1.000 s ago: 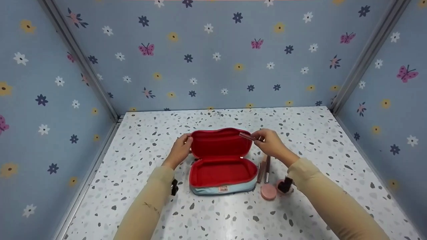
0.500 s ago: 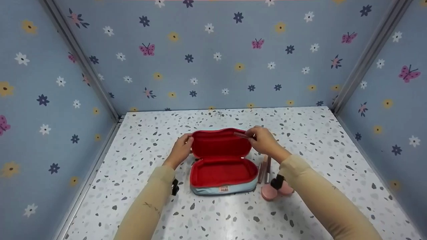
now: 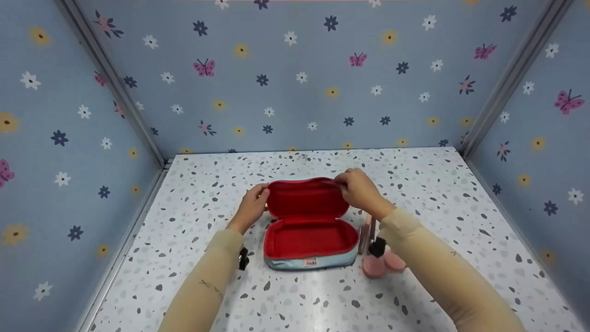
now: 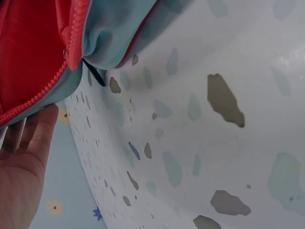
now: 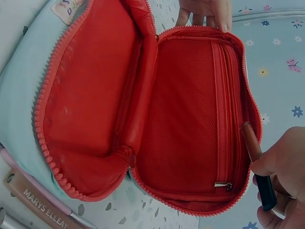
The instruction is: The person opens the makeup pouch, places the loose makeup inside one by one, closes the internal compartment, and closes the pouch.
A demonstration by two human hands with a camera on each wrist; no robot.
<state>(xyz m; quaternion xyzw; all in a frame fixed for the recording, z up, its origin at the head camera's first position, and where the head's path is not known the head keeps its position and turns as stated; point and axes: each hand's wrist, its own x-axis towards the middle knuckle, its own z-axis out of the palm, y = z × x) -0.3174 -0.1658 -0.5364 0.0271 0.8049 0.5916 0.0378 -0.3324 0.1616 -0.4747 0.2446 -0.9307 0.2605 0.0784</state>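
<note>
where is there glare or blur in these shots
Head: pale sheen on the tabletop in front of the pouch, slim tube in the right hand smeared; left wrist: whitish glare near right edge; right wrist: lettering on the tan tube legible.

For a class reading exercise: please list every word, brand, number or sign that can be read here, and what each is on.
"MARYS ELLEAY": on the brown tube, right wrist view.
Label on the front of the pouch: letters too blurred to read.
Dark marks on the left sleeve: unclear whether they are writing.
</note>
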